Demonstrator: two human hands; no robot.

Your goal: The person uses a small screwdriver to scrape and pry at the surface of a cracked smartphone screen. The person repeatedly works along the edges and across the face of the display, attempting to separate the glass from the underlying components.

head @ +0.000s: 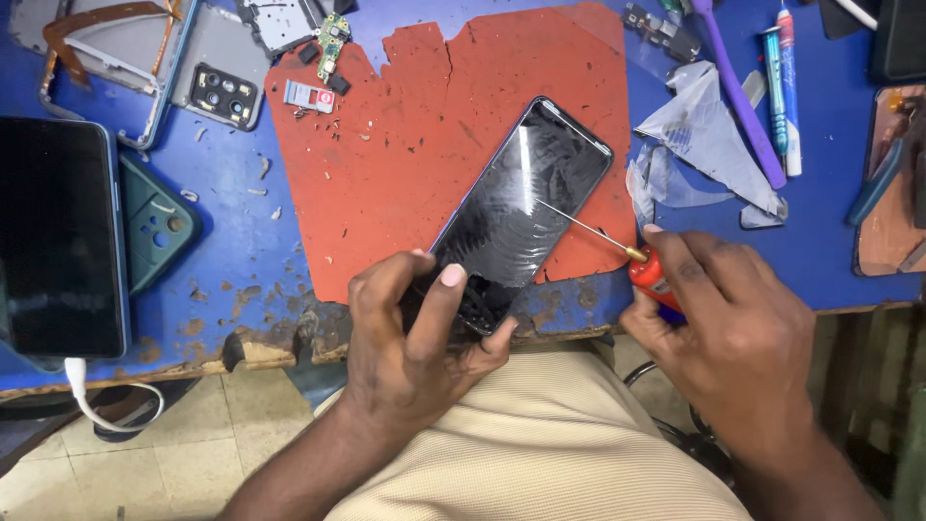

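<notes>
My left hand [415, 333] grips the near end of one cracked phone [516, 207] lying on the red mat [386, 164]. My right hand [728, 333] is closed around one red-handled screwdriver [617, 246], tip on the screen. Left of the mat: one dark phone [58, 236], one green case [154, 227].

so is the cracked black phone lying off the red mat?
No, the cracked black phone lies on the torn red mat, its lower end held by the left hand.
</notes>
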